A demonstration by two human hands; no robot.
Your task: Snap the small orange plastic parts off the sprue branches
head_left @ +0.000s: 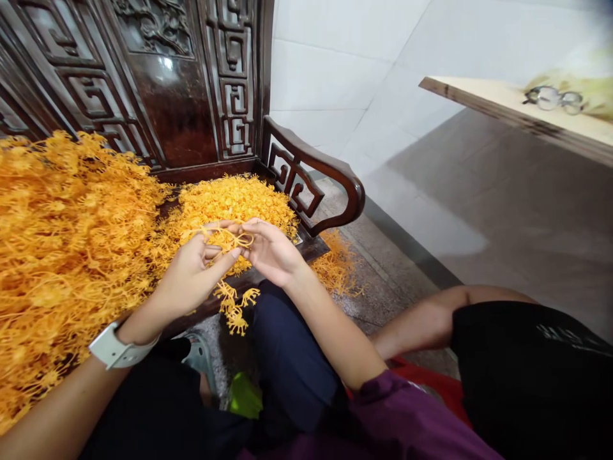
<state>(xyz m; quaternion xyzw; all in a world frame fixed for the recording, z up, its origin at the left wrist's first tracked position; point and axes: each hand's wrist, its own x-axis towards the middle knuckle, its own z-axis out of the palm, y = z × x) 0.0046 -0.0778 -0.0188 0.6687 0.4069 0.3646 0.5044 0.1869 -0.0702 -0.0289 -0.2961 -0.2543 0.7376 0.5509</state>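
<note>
Both of my hands meet over the front edge of a dark carved wooden bench [335,191]. My left hand [191,275], with a white watch on its wrist, and my right hand [271,252] pinch a strip of orange plastic parts [232,268]. The strip runs between my fingers and its lower end hangs below them, over my dark trousers. Behind my hands lies a smaller heap of the same orange parts [234,201] on the bench seat.
A large mound of orange plastic parts [62,255] fills the left of the bench. More orange parts [338,268] lie on the stone floor. Another person's bare leg [431,319] and black shorts are at right. A wooden board [517,108] bears a pair of glasses [553,98].
</note>
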